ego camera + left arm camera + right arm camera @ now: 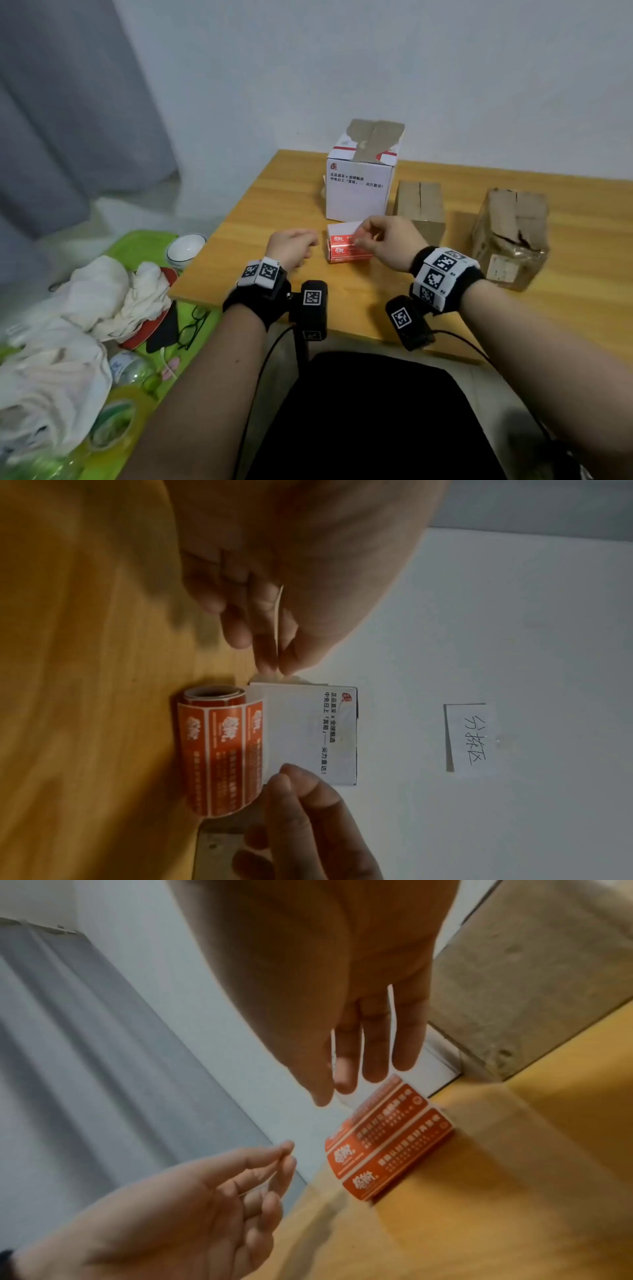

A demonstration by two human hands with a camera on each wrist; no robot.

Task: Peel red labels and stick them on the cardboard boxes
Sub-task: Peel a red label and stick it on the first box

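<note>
A roll of red labels (344, 248) (219, 750) (387, 1150) lies on the wooden table (274, 219), in front of a white box (359, 192) (339, 737). My right hand (363, 238) (291, 775) (329, 1093) pinches the white free end of the roll's strip between thumb and forefinger, lifted above the roll. My left hand (291, 245) (274, 664) (286, 1153) hovers just left of the roll, fingers curled, thumb tip against forefinger, nothing visible between them. Two brown cardboard boxes (421, 209) (510, 236) stand to the right.
Left of the table, a green mat holds white cloths (92, 301), a white bowl (185, 248) and glasses (191, 325). A handwritten paper note (471, 739) hangs on the wall. The table's left and near edges are close to my wrists.
</note>
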